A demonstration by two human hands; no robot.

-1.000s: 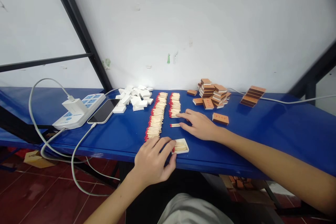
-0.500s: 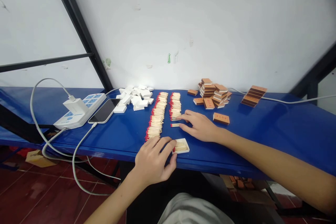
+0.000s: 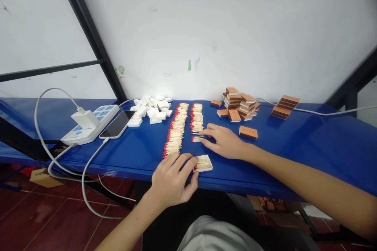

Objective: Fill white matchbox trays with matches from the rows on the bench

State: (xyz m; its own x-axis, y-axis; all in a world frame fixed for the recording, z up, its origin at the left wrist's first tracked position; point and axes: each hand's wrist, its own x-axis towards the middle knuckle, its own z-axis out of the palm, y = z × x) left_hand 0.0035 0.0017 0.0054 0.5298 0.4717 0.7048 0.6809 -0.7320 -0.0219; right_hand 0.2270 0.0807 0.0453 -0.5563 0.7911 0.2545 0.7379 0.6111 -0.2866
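Note:
My left hand (image 3: 173, 180) rests at the front edge of the blue table (image 3: 309, 145), fingers curled against a small white tray (image 3: 204, 163) partly filled with matches. My right hand (image 3: 225, 141) lies flat on the table with fingers spread; its fingertips touch a small bunch of matches (image 3: 196, 139) just below the shorter row of red-tipped matches (image 3: 196, 117). A longer row of matches (image 3: 176, 129) lies to the left of it.
A pile of white inner trays (image 3: 151, 110) sits at the back left. Beside it are a phone (image 3: 117, 124) and a power strip (image 3: 88, 125) with cables. Orange matchbox sleeves (image 3: 239, 104) are stacked at the back right; one sleeve (image 3: 248, 132) lies alone, another stack (image 3: 284, 106) farther right.
My right hand's fingertips have slid a little onto the small bunch of matches. My left hand and the tray have stayed put.

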